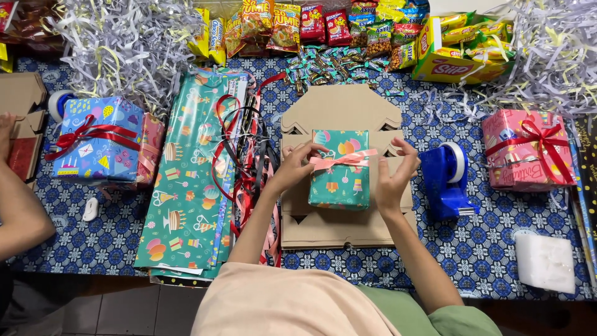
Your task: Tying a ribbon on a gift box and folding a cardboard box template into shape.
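A small box wrapped in teal party-print paper (339,184) rests on flat brown cardboard (339,227). A pink ribbon (345,160) crosses its far end. My left hand (295,165) pinches the ribbon at the box's left side. My right hand (393,175) holds the ribbon's other end at the right side, fingers curled.
A blue tape dispenser (445,180) stands right of the cardboard. Sheets of teal wrapping paper (186,186) and loose ribbons (242,155) lie left. Wrapped gifts sit at far left (99,140) and far right (525,149). Snack packets (323,28) and shredded paper (118,43) line the back. Another person's arm (15,205) is at left.
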